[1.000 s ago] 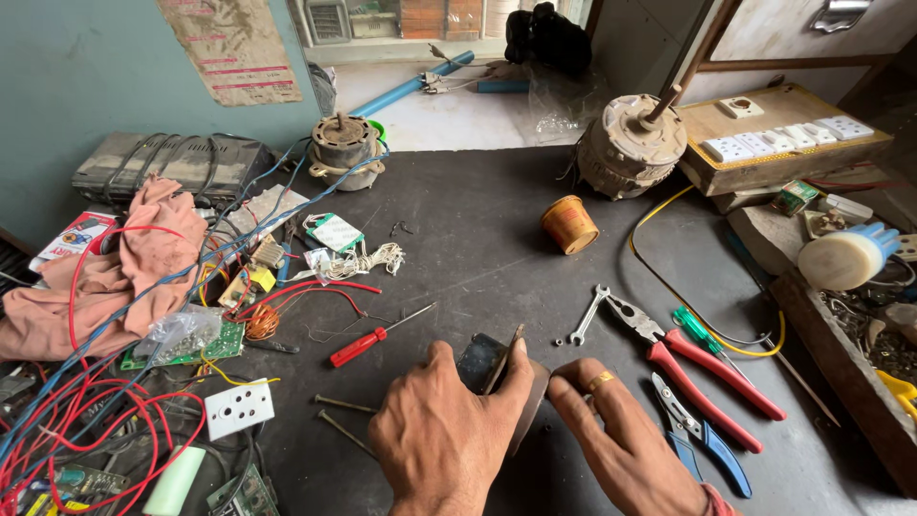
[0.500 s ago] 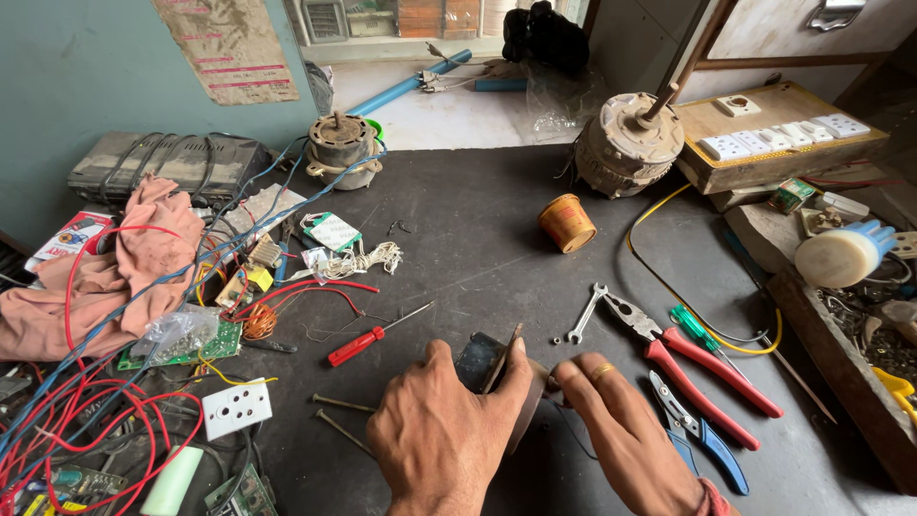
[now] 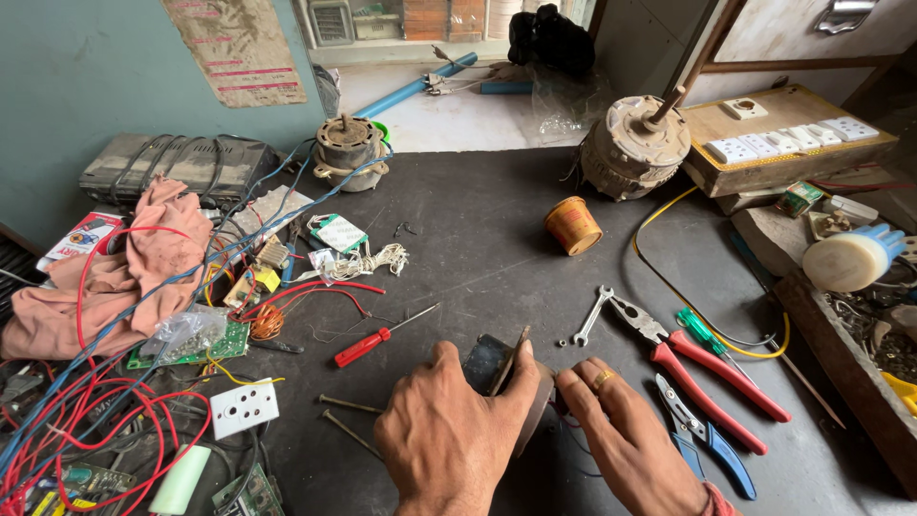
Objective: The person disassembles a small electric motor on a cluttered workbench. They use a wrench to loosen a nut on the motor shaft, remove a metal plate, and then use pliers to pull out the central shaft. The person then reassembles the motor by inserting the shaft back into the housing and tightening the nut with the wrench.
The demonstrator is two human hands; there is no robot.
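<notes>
Gripping a dark round part [image 3: 497,368] at the near edge of the bench [image 3: 458,239], left hand [image 3: 449,440] wrapped tightly around it. Now pinching closer with the right hand [image 3: 621,430], fingertips touching its rim. Lying just right: red-handled pliers [image 3: 707,368], small spanner [image 3: 592,315].

Soft daylight comes in from the window [image 3: 430,24] at the top, leaving the pale sill area bright and nearly washed out. The dark bench [image 3: 458,248] is evenly lit with faint, soft shadows. Focus is sharp throughout; wide-angle distortion bends straight lines near the edges and corners
</notes>
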